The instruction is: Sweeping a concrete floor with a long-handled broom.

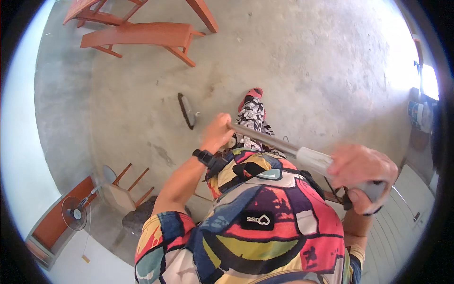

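A broom head [187, 110] with dark bristles and a grey body rests on the concrete floor, left of my feet. My left hand [218, 130], a watch on its wrist, is closed around the metal part of a long handle [266, 137]. Across my waist the handle runs to a whitish grip [314, 159], where my right hand [361, 174] is wrapped around its upper end. Both hands are somewhat blurred. The handle's lower part is hidden behind my left hand, so its join to the broom head cannot be seen.
An orange-brown wooden bench [138, 34] and a table [95, 16] stand at the upper left. At the lower left are a chair [120, 197], a dark stool [138, 216] and a fan [75, 213]. A white container [420, 115] stands at the far right.
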`<state>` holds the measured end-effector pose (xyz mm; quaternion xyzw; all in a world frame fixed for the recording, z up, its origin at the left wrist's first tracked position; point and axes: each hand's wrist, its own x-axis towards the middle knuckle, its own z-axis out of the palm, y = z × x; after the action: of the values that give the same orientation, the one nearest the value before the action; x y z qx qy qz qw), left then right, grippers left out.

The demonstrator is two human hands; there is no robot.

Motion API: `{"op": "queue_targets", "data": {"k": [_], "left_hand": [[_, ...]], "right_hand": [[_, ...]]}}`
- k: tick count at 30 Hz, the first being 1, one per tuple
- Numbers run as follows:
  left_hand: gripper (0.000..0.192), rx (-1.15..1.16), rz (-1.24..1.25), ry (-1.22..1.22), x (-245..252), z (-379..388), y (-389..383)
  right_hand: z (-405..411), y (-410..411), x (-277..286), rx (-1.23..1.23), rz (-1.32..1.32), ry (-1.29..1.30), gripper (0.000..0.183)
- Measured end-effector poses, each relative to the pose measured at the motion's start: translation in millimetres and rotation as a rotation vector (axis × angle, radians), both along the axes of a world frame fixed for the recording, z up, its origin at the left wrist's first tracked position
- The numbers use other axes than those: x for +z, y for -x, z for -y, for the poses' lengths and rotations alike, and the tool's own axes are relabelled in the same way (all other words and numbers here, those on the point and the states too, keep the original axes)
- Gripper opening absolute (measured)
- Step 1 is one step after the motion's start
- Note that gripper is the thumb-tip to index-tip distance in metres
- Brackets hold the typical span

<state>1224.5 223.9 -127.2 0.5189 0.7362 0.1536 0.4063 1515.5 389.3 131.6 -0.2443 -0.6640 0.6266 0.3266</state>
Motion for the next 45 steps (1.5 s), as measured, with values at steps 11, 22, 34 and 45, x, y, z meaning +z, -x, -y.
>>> {"op": "queue_targets", "data": {"k": [11, 22, 34, 45], "left_hand": [[0.015, -0.09, 0.077, -0.206, 25.0, -81.9, -29.8], [0.021, -0.112, 0.182, -0.329, 79.7, -127.2, -70.1], [0.02, -0.201, 0.18, 0.041, 79.1, -58.7, -65.9], [0.015, -0.116, 0.004, 0.011, 26.7, -67.9, -9.3]], "right_hand": [[14.3, -29.2, 73.3, 0.343, 0.071, -0.543, 0.021], [25.1, -38.4, 156.7, 0.411, 0.178, -0.549, 0.017], [-46.3, -110.0, 41.9, -0.126, -0.147, -0.052, 0.019], [-11.4, -17.6, 28.1, -0.229, 0.014, -0.11, 0.025]]}}
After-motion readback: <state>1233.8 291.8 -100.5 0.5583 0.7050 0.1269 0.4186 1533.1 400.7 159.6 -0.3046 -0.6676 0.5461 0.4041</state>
